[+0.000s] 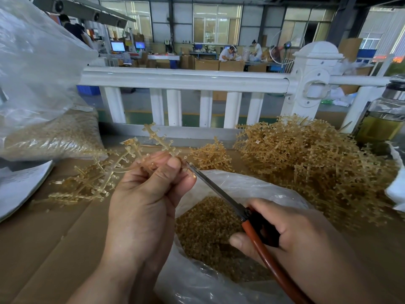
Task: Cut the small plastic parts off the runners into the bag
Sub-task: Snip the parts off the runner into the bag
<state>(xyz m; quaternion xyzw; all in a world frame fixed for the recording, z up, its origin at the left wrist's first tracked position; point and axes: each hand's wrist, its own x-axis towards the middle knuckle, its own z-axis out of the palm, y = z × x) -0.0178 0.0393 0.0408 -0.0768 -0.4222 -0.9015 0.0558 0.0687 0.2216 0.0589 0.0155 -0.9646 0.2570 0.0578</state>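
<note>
Left hand [142, 194]: grip closed, fingers and thumb curled round a bundle of runners [157, 139], held above the open bag's [252, 185] far left rim. Right hand [291, 233]: grip closed round the red-handled scissors [219, 189]; the blade tips meet a runner at the left fingertips. Cut small parts [206, 227] lie inside the bag. A tangled pile [306, 154] sits beyond the bag, to its right. Loose runners [87, 183] lie left of the bag on the cardboard surface [54, 249].

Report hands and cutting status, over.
Left hand grips a runner bundle. Right hand holds scissors, tips at a part on that bundle. Open bag below, nothing blocking.
</note>
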